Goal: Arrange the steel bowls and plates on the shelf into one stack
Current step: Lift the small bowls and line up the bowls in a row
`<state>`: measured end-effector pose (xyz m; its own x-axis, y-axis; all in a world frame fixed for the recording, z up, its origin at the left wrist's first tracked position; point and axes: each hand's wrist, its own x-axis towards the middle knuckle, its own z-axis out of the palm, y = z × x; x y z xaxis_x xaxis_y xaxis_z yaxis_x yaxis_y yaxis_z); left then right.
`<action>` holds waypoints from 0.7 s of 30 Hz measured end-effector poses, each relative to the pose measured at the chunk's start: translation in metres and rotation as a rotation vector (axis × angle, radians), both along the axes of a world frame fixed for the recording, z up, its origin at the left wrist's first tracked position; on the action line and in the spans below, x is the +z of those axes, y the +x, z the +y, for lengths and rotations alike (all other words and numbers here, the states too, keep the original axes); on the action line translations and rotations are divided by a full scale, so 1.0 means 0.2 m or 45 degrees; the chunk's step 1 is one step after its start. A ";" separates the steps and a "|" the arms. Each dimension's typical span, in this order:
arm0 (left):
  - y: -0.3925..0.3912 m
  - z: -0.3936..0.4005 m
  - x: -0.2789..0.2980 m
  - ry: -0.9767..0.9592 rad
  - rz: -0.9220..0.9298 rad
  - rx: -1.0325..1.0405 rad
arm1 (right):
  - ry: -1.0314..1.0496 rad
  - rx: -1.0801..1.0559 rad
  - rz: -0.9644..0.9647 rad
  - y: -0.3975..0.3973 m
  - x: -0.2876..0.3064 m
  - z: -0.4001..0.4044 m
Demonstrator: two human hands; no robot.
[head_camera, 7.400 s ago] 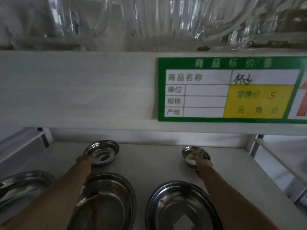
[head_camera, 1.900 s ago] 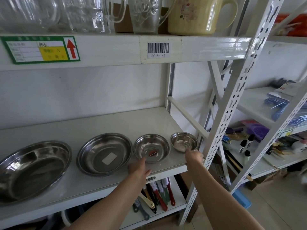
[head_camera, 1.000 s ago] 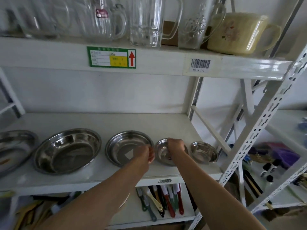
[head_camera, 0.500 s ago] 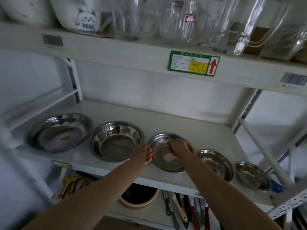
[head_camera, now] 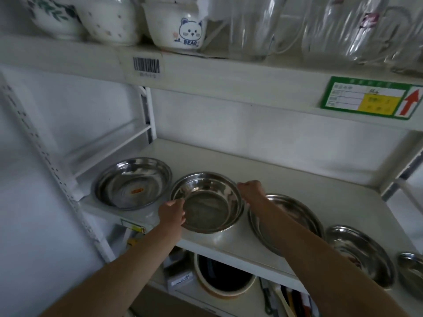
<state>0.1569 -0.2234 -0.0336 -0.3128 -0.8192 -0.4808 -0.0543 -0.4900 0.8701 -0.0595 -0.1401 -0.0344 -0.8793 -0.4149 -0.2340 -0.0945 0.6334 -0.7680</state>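
Several steel dishes stand in a row on the white shelf (head_camera: 270, 172). The second from the left is a deep steel bowl (head_camera: 207, 202). My left hand (head_camera: 172, 213) grips its near-left rim and my right hand (head_camera: 251, 191) grips its far-right rim. The largest steel bowl (head_camera: 131, 181) sits at the far left. To the right lie a wide steel plate (head_camera: 295, 216), partly behind my right forearm, a smaller steel plate (head_camera: 360, 255) and a small steel bowl (head_camera: 412, 271) at the frame's edge.
The shelf above carries ceramic bowls (head_camera: 176, 24) and glass mugs (head_camera: 343, 26); its front edge hangs low over the dishes. A perforated white upright (head_camera: 52, 170) stands at the left. Below the shelf sit a round tub (head_camera: 223, 277) and utensils (head_camera: 286, 300).
Both hands have shifted left from the wide plate to the deep bowl and now hold its rim. The view has swung left along the shelf.
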 end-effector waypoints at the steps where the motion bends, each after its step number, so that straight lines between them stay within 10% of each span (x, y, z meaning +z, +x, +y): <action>1: 0.02 -0.02 0.00 -0.010 0.000 0.030 | 0.025 0.001 0.040 -0.01 0.01 -0.02; 21: 0.03 -0.16 -0.15 0.221 -0.032 0.152 | 0.347 0.193 0.094 -0.22 -0.11 -0.23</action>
<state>0.1623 -0.2549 -0.0628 -0.2041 -0.7538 -0.6246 -0.0076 -0.6368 0.7710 -0.1044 -0.1860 -0.0571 -0.8311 -0.4732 -0.2923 -0.2528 0.7895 -0.5593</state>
